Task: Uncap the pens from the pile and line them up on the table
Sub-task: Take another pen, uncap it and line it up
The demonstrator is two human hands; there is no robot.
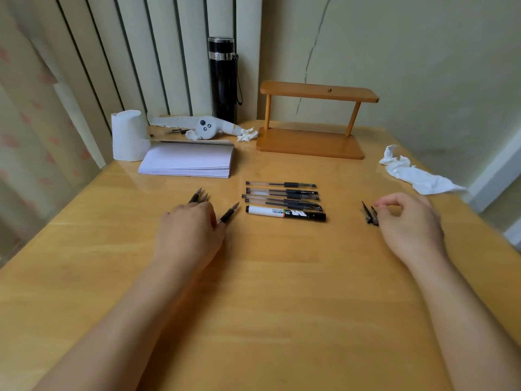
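Note:
A pile of capped pens [282,194] lies mid-table, clear gel pens side by side with a white-and-black marker [285,213] nearest me. To its left my left hand [190,231] rests palm down over uncapped black pens. Two of their tips [199,194] poke out beyond the knuckles. My left fingers pinch the back end of another uncapped pen [229,214], which points up and right. On the right, my right hand [408,221] is curled, thumb and forefinger touching black pen caps [370,215] that lie on the wooden table [282,292].
Along the back stand a wooden rack [313,142], a black flask [222,80], a paper stack [189,162], a tissue roll [128,135] and a white gadget [207,128]. Crumpled tissue [414,174] lies at the right near the table edge.

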